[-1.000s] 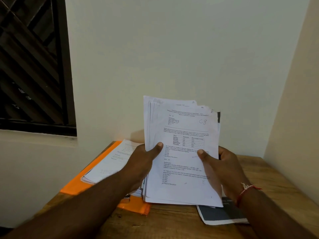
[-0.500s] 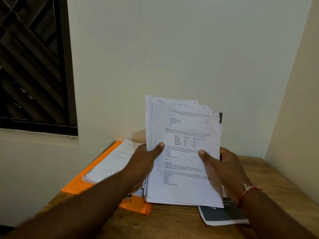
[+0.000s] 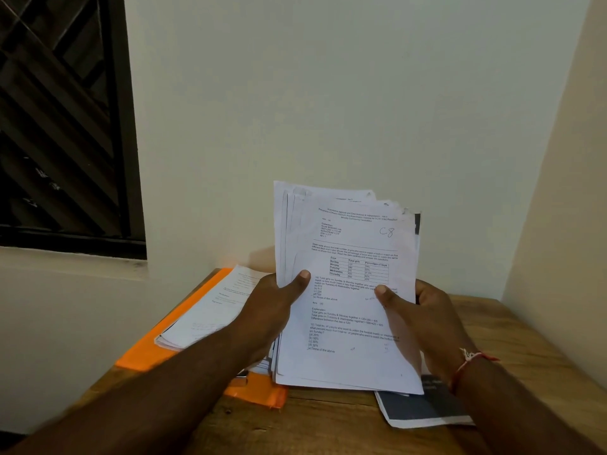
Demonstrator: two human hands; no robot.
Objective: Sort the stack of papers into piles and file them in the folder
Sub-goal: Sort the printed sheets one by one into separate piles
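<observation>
Wooden table (image 3: 328, 421), printed stack (image 3: 353, 238), seemingly uneven edges

White, orange, brown and grey
White papers (image 3: 348, 323) carry black print and a ruled grid; the folder (image 3: 144, 353) is bright orange, the table (image 3: 328, 421) grained brown wood, the booklet (image 3: 420, 408) dark grey edged white, the wrist thread (image 3: 469, 359) red

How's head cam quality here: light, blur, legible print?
Head view: dim, warm, even light, no glare; stack of papers sharp enough to read the handwritten C8 and day names, fine print soft; left forearm and folder corner smeared at lower left; faint shadow on the wall behind the papers.
</observation>
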